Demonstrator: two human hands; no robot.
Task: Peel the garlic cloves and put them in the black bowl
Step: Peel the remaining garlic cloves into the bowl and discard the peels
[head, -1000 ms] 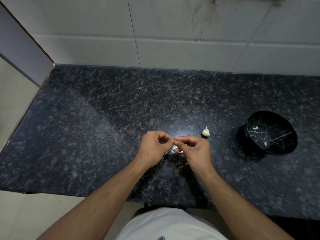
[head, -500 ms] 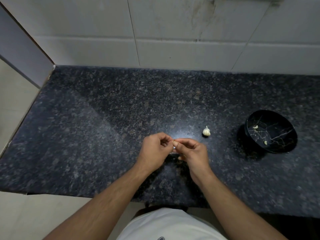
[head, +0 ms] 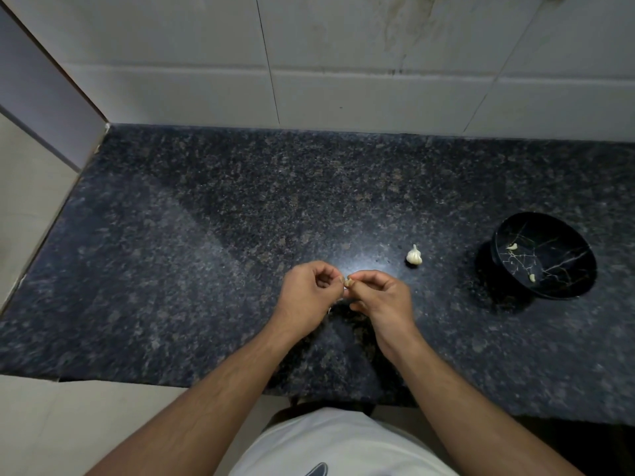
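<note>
Two peeled cloves (head: 512,246) already lie in the black bowl (head: 549,290), well off to my right on the counter (head: 206,269), and a third clove (head: 348,282) is the one I have in hand. My left hand (head: 305,297) and right hand (head: 381,298) are together in front of me, just above the stone, fingertips meeting at the clove; my right thumb and forefinger pinch it, and my left fingers are curled in against it, picking at the skin, though the clove is too small for me to tell how much skin is left on it. Compared with a second ago almost nothing has shifted: the hands have stayed joined at the same spot, my right wrist has only turned a little, and the bowl holds the same two cloves. So I judge I am still in the middle of peeling, with nothing new delivered. The garlic bulb (head: 414,255) sits untouched between my hands and the bowl, so more cloves are waiting. A pale scrap under my hands may be loose skin; I cannot say for sure. Once this clove is bare, it goes right, past the bulb, into the bowl.
</note>
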